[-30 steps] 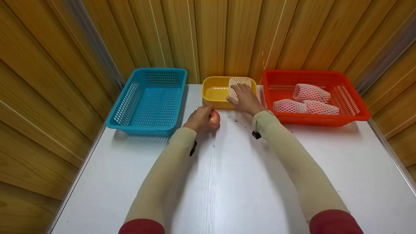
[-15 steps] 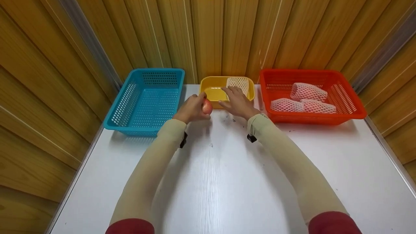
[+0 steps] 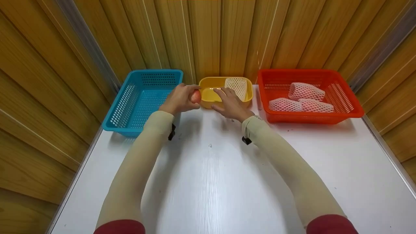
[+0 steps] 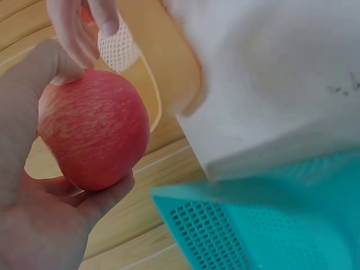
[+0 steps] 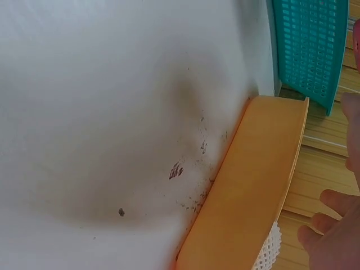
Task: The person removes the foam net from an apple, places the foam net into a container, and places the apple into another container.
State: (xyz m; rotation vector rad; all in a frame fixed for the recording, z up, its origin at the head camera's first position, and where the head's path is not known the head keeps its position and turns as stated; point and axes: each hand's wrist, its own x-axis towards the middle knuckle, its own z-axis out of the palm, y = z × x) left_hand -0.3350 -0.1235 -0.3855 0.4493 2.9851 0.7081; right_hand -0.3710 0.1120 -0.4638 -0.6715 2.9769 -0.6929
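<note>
A red apple [image 4: 95, 129] is gripped between the thumb and fingers of my left hand [image 3: 179, 98], raised above the table. In the head view that hand is at the right edge of the blue basket [image 3: 112, 122], with part of the apple [image 3: 195, 97] showing beside the thumb. My right hand [image 3: 230, 104] hovers over the front of the yellow bin [image 3: 208, 79] with fingers spread and holds nothing. A white foam net [image 3: 236, 87] lies in the right part of the bin, close to the right fingertips.
At the right, a red basket [image 3: 312, 117] holds 3 net-wrapped fruits [image 3: 306, 91]. The white table [image 3: 208, 182] carries small dark marks [image 5: 176, 170] in front of the yellow bin. Wood-panelled walls [image 3: 208, 35] close off the back and sides.
My left hand has lifted the apple off the table and carried it left, towards the blue basket. My right hand has drawn back from the foam net, slightly left and nearer.
</note>
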